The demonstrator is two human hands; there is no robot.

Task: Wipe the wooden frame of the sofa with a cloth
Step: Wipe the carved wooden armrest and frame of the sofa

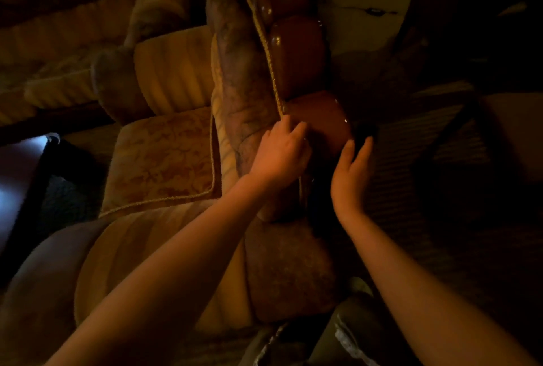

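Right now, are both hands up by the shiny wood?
Yes, the left hand rests on the wood by the cord, and the right hand reaches beside it.

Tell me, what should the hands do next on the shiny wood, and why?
Probably slide the left hand along the wooden frame toward its rounded end. Its fingers are curled on the wood beside the cord trim; it is too dark to tell whether they hold a cloth. The right hand, fingers straight, rests at that end and could steady it.

Seat cushion [164, 159] left of padded armrest [244, 95], wooden frame [296, 54] on its right.
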